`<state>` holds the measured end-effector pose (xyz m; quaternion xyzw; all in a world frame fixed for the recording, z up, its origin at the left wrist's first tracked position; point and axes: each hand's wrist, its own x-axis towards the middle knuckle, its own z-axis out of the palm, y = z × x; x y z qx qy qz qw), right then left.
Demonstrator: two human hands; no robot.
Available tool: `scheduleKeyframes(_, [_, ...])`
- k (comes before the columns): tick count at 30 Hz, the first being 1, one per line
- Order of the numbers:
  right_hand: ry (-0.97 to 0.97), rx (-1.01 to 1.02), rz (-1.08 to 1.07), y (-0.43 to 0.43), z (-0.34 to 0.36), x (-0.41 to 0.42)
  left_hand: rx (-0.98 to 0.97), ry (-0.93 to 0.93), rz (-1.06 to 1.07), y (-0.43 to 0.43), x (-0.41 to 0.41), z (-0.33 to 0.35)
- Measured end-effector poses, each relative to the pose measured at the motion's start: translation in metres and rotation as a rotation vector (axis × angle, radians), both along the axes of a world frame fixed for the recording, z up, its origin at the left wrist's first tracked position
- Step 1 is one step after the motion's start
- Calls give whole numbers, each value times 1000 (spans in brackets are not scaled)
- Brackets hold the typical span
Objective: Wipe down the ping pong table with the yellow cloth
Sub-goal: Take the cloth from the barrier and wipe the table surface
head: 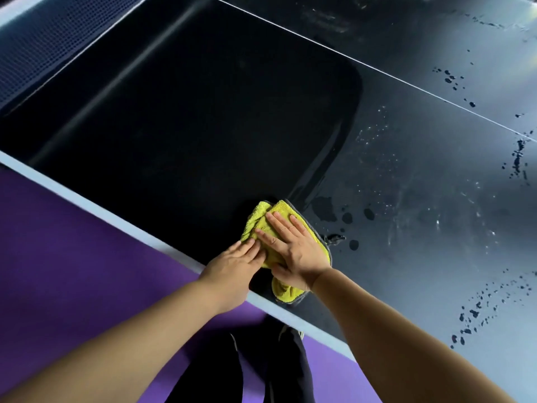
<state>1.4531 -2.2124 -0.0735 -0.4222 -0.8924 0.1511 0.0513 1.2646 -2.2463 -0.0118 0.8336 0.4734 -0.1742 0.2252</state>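
Observation:
The yellow cloth (258, 219), crumpled with a grey hem, lies on the dark ping pong table (203, 126) close to its near white edge. My right hand (293, 245) presses flat on the cloth with straight fingers. Beside it my left hand (232, 264) reaches over the table edge, and its straight fingertips touch the cloth's left side. A corner of the cloth sticks out under my right wrist. Water drops (351, 216) dot the table to the right of the cloth. The table left of the cloth looks dark and free of drops.
The net (43, 45) runs along the far left. A white centre line (377, 69) crosses the table diagonally. More drops (482, 312) spread over the right part. The purple floor (66, 257) lies below the table edge, with my dark trousers (255, 367) and a shoe there.

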Motion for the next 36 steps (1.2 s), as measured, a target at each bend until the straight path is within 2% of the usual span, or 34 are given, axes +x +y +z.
scheduleKeyframes(16, [-13,7,-74,231,-3,120,114,21,72,224,137,-11])
scheduleKeyframes(27, [1,11,-215,404,-17,189,198,19,110,401,214,-38])
scheduleKeyframes(36, [-15,-28,-287,493,-16,247,174,15,147,492,277,-39])
